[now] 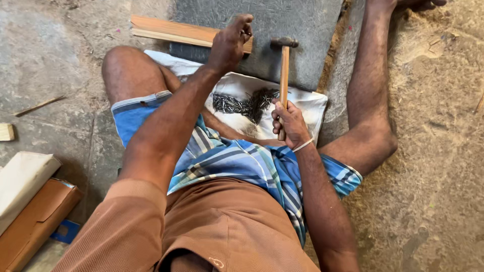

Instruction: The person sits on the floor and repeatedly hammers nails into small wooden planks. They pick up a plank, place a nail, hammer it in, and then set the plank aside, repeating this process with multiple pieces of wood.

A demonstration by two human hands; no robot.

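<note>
Nails point(246, 105) are lying in a dark heap on a white cloth point(307, 108) between the person's legs. The right hand point(289, 123) is gripping the hammer point(284, 75) tight by the low end of its wooden handle, right over the nails, with the metal head pointing up past the cloth. The left hand point(229, 43) is pinching its fingers together above the nails (what they pinch is too small to see), touching a wooden strip point(174, 31) on a grey slab point(302, 20).

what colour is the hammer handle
Light wooden brown, under a dark metal head; the hammer shows best in the head view, held by the right hand.
</note>
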